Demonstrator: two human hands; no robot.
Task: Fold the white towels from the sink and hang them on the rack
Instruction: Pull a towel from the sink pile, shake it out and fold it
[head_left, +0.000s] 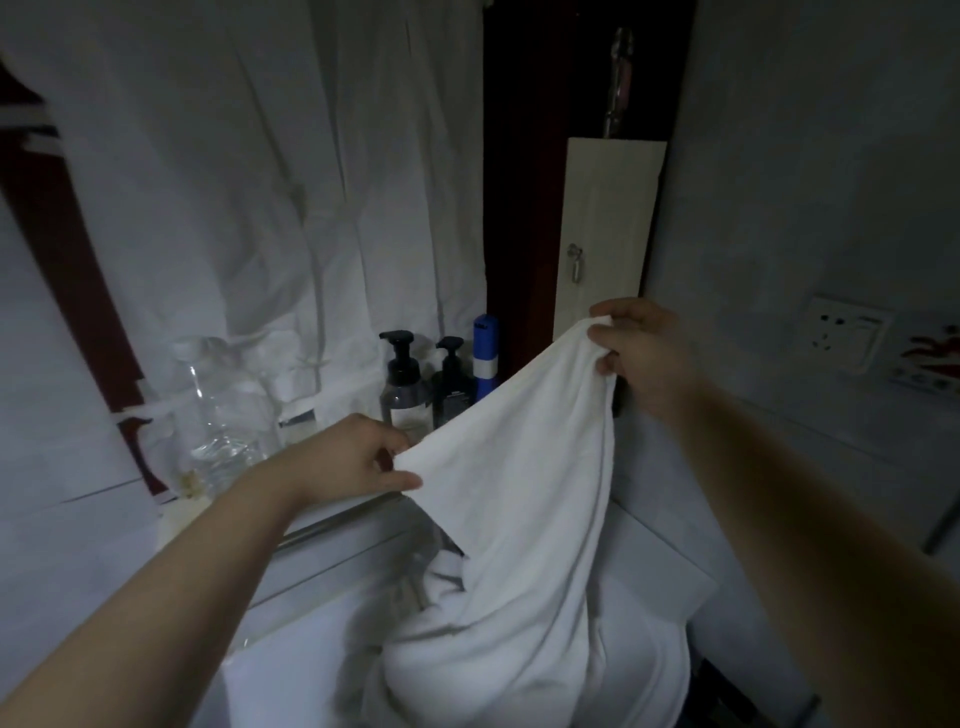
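Head camera looked down on a dim washroom corner. At far left a clear plastic bottle stood on the ledge, with white cloth hanging behind it. Just right of it, your left hand pinched one end of the white towel between thumb and curled fingers. It was held low, close over a metal rail along the ledge; whether that rail was the rack I could not tell. Behind that hand stood two dark pump bottles and a blue container.

The towel stretched up and rightward between your hands. Its lower part drooped into the sink, where more white fabric lay heaped under it. Your right hand was clamped on the towel's upper end, higher than the left, in front of a pale cabinet door. A wall socket sat farther right.

This looked like the opening-out before a first fold. To do it well, you needed each hand on a true corner of the same edge, and both hands level. The towel also had to come high enough for its hem to clear the heap, or it might have dragged a second towel along. A short shake would have flattened it before you brought corner to corner.
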